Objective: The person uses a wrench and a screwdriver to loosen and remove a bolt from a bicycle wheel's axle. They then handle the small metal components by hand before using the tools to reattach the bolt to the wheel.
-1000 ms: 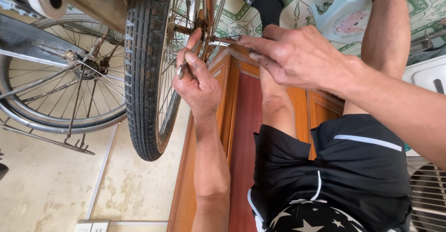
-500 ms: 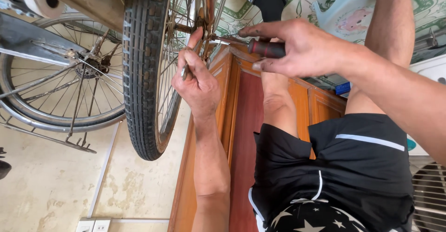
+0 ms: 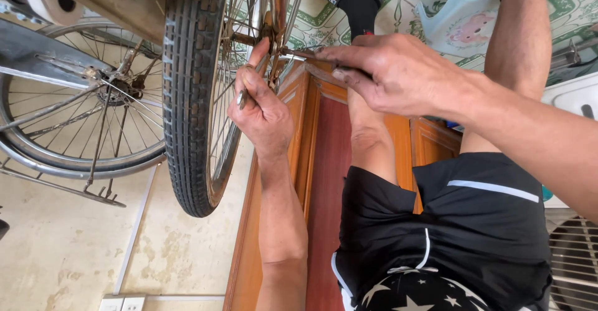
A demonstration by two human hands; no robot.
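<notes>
Floor here is two kinds: green-patterned tile floor (image 3: 398, 6) right by the fingers (image 3: 349, 62), with a pale blue plastic stool (image 3: 464, 12) standing on it just past them, and stained bare concrete (image 3: 62, 249) farther off under the bike wheel (image 3: 193, 93).

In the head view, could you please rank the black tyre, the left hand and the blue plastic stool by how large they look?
1. black tyre
2. left hand
3. blue plastic stool, partly cut off and farther away, so this rank is unsure.
</notes>
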